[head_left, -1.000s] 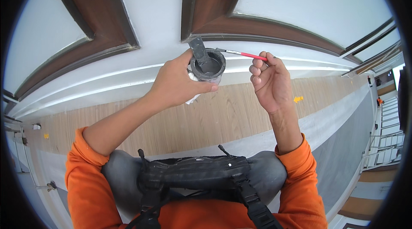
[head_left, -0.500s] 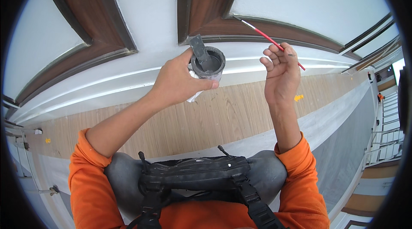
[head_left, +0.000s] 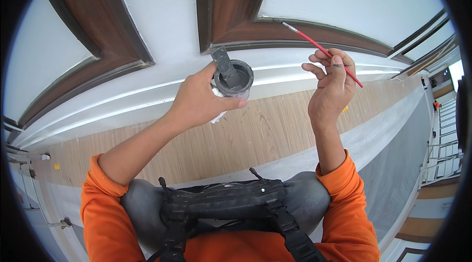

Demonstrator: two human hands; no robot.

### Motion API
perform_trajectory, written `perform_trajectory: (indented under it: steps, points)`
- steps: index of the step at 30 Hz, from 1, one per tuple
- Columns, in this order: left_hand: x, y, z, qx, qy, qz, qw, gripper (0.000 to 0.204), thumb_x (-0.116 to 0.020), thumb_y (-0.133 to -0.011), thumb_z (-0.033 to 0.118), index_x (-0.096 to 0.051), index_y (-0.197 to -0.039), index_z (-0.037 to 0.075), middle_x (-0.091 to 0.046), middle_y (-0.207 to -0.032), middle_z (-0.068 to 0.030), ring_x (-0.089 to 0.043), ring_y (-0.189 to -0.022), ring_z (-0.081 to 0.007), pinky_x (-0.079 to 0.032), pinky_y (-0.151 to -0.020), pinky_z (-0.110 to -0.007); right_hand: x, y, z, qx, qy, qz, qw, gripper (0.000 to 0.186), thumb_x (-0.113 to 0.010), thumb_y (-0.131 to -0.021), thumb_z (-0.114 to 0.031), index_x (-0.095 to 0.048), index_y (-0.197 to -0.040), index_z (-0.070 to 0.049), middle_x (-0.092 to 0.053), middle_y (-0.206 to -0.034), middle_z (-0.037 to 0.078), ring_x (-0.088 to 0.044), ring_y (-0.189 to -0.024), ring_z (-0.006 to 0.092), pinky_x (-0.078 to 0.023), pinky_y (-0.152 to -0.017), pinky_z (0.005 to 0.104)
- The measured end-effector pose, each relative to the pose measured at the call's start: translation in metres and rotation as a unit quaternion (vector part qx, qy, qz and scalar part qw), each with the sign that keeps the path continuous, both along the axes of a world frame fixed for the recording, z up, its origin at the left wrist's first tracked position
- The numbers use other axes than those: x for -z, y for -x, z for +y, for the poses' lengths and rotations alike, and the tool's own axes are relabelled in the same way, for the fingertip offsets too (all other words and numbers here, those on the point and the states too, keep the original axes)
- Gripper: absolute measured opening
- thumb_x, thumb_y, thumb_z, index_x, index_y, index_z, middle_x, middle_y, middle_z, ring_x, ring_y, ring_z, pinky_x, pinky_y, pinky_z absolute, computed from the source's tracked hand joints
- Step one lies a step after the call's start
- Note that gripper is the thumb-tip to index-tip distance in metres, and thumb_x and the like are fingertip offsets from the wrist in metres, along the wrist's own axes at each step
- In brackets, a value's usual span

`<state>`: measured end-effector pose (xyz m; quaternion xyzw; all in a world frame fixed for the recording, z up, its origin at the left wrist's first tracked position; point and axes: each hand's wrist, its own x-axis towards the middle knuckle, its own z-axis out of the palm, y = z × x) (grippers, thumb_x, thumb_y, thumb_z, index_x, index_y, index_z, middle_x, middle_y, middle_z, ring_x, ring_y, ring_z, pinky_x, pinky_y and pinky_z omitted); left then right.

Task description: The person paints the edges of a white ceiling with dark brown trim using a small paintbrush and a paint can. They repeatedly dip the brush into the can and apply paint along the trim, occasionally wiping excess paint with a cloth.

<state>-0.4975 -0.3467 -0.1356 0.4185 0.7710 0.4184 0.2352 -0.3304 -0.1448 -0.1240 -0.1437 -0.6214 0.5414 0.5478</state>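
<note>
Taking the crouching person's lap as the middle of the dial, I see the small cup of grey paint [head_left: 240,87] at twelve o'clock, held above the wood-look floor [head_left: 255,139]. The left hand [head_left: 194,99] curls around it from the nine o'clock side, its thumb across the near wall; a white cloth [head_left: 218,117] pokes out at the cup's seven o'clock. A flat grey scraper [head_left: 221,59] stands in the cup, tilted toward eleven. Between one and two o'clock, the right hand [head_left: 336,77] pinches a thin red paintbrush [head_left: 317,43] between thumb and fingers, its tip pointing to ten, close by the brown moulding [head_left: 241,28]; whether they touch, I cannot tell.
</note>
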Motion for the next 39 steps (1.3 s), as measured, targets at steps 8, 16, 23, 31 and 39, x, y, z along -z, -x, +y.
perform_trajectory:
  steps: [8,16,23,31,39]
  points:
    - [0.002,-0.001,-0.002,-0.001,-0.007,0.006,1.0,0.072,-0.095,-0.073,0.038,-0.066,-0.129,0.002,-0.078,-0.114,-0.0163,-0.074,-0.111,-0.029,-0.054,-0.101,-0.037,-0.004,-0.001,0.0,0.035,-0.017,0.006,0.999,0.021,-0.052,-0.111,-0.013,-0.062,-0.118,0.004,-0.071,-0.101,0.018,-0.075,-0.094,0.0247,-0.069,-0.074,0.0374]
    - [-0.002,-0.004,-0.001,0.003,0.018,0.005,1.0,0.072,-0.095,-0.073,0.037,-0.066,-0.129,0.002,-0.078,-0.115,-0.0168,-0.074,-0.111,-0.0298,-0.054,-0.102,-0.038,-0.008,0.0,-0.004,0.039,-0.044,-0.017,0.998,0.021,-0.053,-0.112,-0.014,-0.063,-0.117,0.003,-0.071,-0.102,0.018,-0.074,-0.094,0.024,-0.068,-0.072,0.0361]
    - [-0.003,-0.005,0.0,0.009,0.022,0.01,1.0,0.071,-0.095,-0.073,0.038,-0.067,-0.128,0.003,-0.078,-0.115,-0.0164,-0.074,-0.111,-0.0303,-0.055,-0.101,-0.038,-0.01,-0.003,-0.004,0.03,-0.084,-0.016,0.996,0.02,-0.053,-0.111,-0.014,-0.063,-0.118,0.002,-0.072,-0.104,0.018,-0.074,-0.096,0.0244,-0.068,-0.072,0.037]
    - [0.0,-0.004,-0.006,0.008,0.01,-0.009,1.0,0.069,-0.095,-0.074,0.038,-0.067,-0.127,0.004,-0.078,-0.116,-0.0154,-0.074,-0.111,-0.0294,-0.054,-0.1,-0.038,-0.009,0.001,-0.015,-0.004,-0.1,-0.005,0.995,0.018,-0.054,-0.11,-0.009,-0.063,-0.117,0.004,-0.071,-0.104,0.016,-0.074,-0.094,0.0208,-0.067,-0.068,0.0328]
    - [0.01,-0.003,-0.005,0.019,-0.01,0.032,0.999,0.067,-0.095,-0.072,0.028,-0.067,-0.127,0.003,-0.077,-0.117,-0.0136,-0.073,-0.111,-0.025,-0.053,-0.101,-0.037,-0.007,-0.01,-0.009,0.025,-0.057,0.016,0.998,0.016,-0.052,-0.111,-0.008,-0.064,-0.117,0.0,-0.068,-0.103,0.011,-0.07,-0.087,0.0162,-0.062,-0.067,0.0296]
